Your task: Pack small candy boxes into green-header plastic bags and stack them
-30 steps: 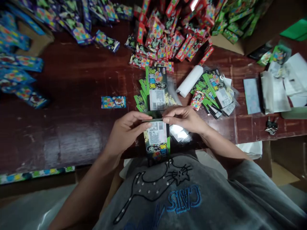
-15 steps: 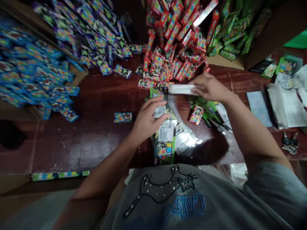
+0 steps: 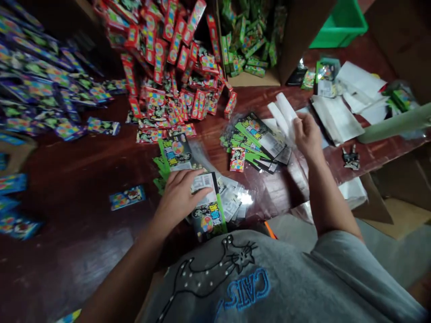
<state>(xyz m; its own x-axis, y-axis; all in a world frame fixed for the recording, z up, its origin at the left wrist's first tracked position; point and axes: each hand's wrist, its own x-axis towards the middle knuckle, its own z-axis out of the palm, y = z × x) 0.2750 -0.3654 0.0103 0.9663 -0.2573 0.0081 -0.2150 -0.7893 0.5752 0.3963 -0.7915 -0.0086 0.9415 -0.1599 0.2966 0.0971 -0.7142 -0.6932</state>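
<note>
My left hand [image 3: 180, 195] rests with fingers stretched out and thumb apart on a black and green printed candy packet [image 3: 209, 220] with a white label. More such packets [image 3: 175, 150] lie in a fanned stack under and beyond it. Folded white paper strips [image 3: 282, 115] are pinched in my right hand [image 3: 308, 134], just above the table. Left of that hand lies a second fan of black and green packets [image 3: 257, 134], with a small red candy packet [image 3: 237, 159] at its near edge. A blue candy packet [image 3: 127, 197] lies alone to the left.
Heaps of red boxes [image 3: 175, 58], purple packets [image 3: 43, 80] and green boxes [image 3: 251, 40] stand at the back. At the right are white papers [image 3: 336, 119], keys [image 3: 350, 158] and a green bin [image 3: 345, 24]. More blue packets [image 3: 18, 224] lie far left.
The view has swung to the right. My right hand has moved rightward, away from the stack under my left hand, with the white paper strips. My left hand stays on the packets.
</note>
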